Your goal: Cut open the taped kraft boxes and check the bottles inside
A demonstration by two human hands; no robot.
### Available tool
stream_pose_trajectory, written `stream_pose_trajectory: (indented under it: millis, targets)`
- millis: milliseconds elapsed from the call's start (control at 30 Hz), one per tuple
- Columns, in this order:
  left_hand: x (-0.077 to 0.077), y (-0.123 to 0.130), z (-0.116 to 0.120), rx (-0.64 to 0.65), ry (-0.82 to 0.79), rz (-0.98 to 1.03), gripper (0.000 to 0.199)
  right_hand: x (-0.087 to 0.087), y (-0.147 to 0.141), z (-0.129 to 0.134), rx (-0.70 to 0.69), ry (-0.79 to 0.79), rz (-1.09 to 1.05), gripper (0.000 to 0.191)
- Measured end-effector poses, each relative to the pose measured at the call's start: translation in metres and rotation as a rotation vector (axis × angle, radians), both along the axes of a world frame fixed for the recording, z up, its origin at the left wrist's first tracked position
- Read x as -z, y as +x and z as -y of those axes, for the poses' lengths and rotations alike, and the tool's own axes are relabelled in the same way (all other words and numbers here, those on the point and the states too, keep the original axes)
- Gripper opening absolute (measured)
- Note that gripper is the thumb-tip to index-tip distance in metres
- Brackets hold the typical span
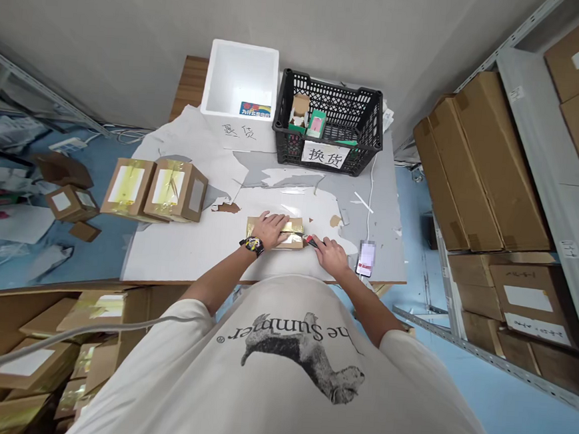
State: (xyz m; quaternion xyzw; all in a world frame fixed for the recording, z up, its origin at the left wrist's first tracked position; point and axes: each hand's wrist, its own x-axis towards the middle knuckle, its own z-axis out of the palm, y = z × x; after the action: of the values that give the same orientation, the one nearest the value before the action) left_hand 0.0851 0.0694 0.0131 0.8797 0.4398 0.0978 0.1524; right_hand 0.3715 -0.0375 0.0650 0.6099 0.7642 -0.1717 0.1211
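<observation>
A small cardboard box (290, 242) with clear yellowish tape lies on the table in front of me, with a dark slit or gap along its top. My left hand (270, 230), a watch on its wrist, rests flat on the left part of this box with fingers stretched out. At the box's right end, my right hand (332, 256) is closed around a red and black box cutter (311, 241). The cutter points left, its tip at the box's right edge; whether the blade is inside the cardboard I cannot tell.
Two taped cartons (174, 191) stand on the table's left side. At the back are a white foam box (240, 83) and a black plastic crate (329, 123) with small boxes inside. A phone (366, 258) with a cable lies at right. Shelves with cartons (483, 172) flank the table.
</observation>
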Motion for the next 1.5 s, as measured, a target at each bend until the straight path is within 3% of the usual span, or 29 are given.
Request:
stream_pose_trajectory:
  millis: [267, 500, 667, 967, 1100, 1233, 1367, 1500]
  targets:
    - [0.005, 0.007, 0.005, 0.005, -0.056, 0.055, 0.054, -0.008, 0.010, 0.006, 0.000, 0.010, 0.015, 0.062]
    - [0.007, 0.005, 0.003, 0.009, -0.033, 0.065, 0.052, 0.002, -0.019, 0.002, 0.070, 0.008, 0.016, 0.062]
    - [0.009, 0.004, 0.007, 0.008, -0.028, 0.070, 0.053, 0.000, 0.006, 0.004, 0.044, 0.025, 0.023, 0.062]
    - [0.006, 0.004, 0.010, -0.012, -0.023, 0.092, 0.054, -0.005, 0.018, -0.039, -0.046, 0.051, -0.072, 0.067]
    - [-0.002, 0.008, 0.019, -0.064, -0.016, 0.096, 0.055, -0.001, 0.044, -0.023, 0.100, 0.076, -0.102, 0.060]
    - [-0.009, 0.008, 0.035, -0.042, -0.012, 0.109, 0.050, 0.014, 0.065, 0.004, 0.453, 0.069, -0.402, 0.058]
    - [-0.009, 0.006, 0.046, 0.014, -0.043, 0.108, 0.044, 0.026, 0.050, 0.010, 0.756, -0.015, -0.801, 0.064]
    - [-0.010, 0.004, 0.051, 0.065, -0.051, 0.084, 0.046, 0.021, 0.022, -0.001, 0.743, -0.088, -0.967, 0.058]
